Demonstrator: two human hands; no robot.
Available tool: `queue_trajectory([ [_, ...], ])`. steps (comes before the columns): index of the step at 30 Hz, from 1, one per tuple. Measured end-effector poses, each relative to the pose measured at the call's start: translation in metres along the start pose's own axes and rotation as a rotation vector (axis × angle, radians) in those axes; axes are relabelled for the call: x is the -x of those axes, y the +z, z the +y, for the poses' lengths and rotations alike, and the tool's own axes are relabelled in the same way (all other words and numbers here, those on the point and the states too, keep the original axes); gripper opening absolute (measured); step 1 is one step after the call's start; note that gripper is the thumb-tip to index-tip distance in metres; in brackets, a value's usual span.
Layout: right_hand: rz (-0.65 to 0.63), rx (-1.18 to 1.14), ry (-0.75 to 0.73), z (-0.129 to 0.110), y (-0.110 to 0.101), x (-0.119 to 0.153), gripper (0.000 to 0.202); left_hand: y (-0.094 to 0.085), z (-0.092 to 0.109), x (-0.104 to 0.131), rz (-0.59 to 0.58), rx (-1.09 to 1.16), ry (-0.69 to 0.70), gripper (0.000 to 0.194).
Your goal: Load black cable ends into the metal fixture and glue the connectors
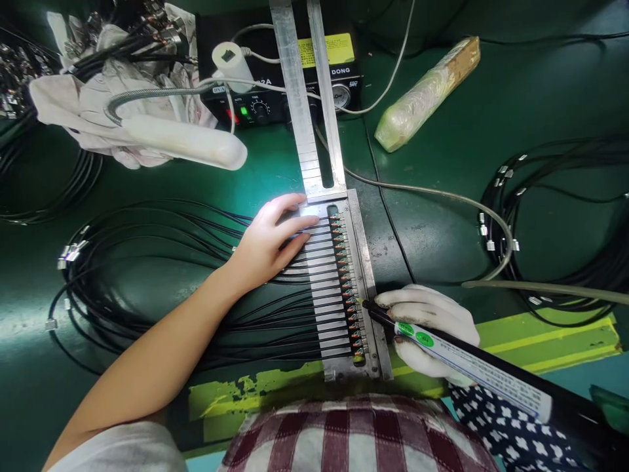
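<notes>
A metal fixture (319, 288) lies in front of me, with a row of thin black cables (275, 321) set side by side in its slots. Their stripped ends, small green and orange pieces, line up along its right part. My bare left hand (275, 233) rests on the upper cables, fingers extended and apart, gripping nothing. In a white glove, my right hand (432, 328) is wrapped around a black dispensing syringe (472, 364) with a white label and green stickers. The syringe's tip is at the middle-lower cable ends; exact contact is too small to tell.
Behind the fixture stands a black control box (275, 98) with a gauge, crossed by a slotted metal bar (297, 98). A white flexible-neck lamp (187, 141) lights the left. Cable coils (511, 216) lie right, a wrapped block (427, 95) behind, white gloves (73, 111) back left.
</notes>
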State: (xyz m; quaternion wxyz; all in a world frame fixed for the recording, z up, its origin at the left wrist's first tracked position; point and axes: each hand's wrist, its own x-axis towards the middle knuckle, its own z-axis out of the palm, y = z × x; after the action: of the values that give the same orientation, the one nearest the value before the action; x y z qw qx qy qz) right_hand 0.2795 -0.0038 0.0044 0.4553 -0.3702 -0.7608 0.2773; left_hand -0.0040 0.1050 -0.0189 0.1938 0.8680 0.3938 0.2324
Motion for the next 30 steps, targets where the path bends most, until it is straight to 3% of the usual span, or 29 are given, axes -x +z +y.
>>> queue_trajectory([
  [30, 0.005, 0.004, 0.045, 0.0014, 0.0018, 0.0011, 0.025, 0.0000, -0.0001, 0.0001, -0.012, -0.006, -0.024, 0.029],
])
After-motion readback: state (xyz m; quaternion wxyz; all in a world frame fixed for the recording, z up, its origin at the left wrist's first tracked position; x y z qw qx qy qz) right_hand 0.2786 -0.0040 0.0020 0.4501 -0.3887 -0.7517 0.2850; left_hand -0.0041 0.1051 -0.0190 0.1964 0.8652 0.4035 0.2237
